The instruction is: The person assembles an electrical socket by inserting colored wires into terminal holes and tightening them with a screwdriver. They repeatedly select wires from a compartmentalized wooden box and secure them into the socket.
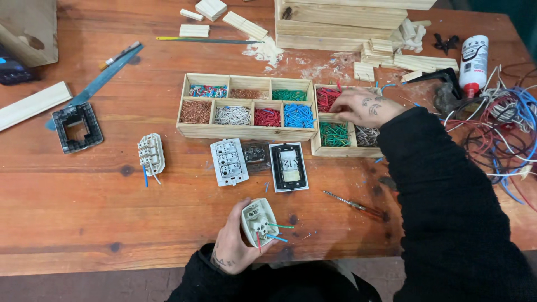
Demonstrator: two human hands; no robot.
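- The left hand (232, 243) is clamped round a cream socket insert (258, 221), near the front edge of the counter (84, 218); short green, blue and red wire stubs (278, 232) stick out of its right side.
- The right hand (366, 106) reaches far right into the small wooden tray (342, 151), fingers dipped among the red wire pieces (326, 99) — whether they are pinched on anything I cannot tell.
- Risk: the stubs look loosely seated, so a tilt of the insert could let one slip out — and it would be hard to spot on the cluttered counter.
- Risk: the dark sleeve hangs just above the screwdriver (353, 204) and could sweep it off the near edge.
- Hidden: the sleeve covers the tray's right compartments, and the tangled cables (503, 128) run out of view at right.
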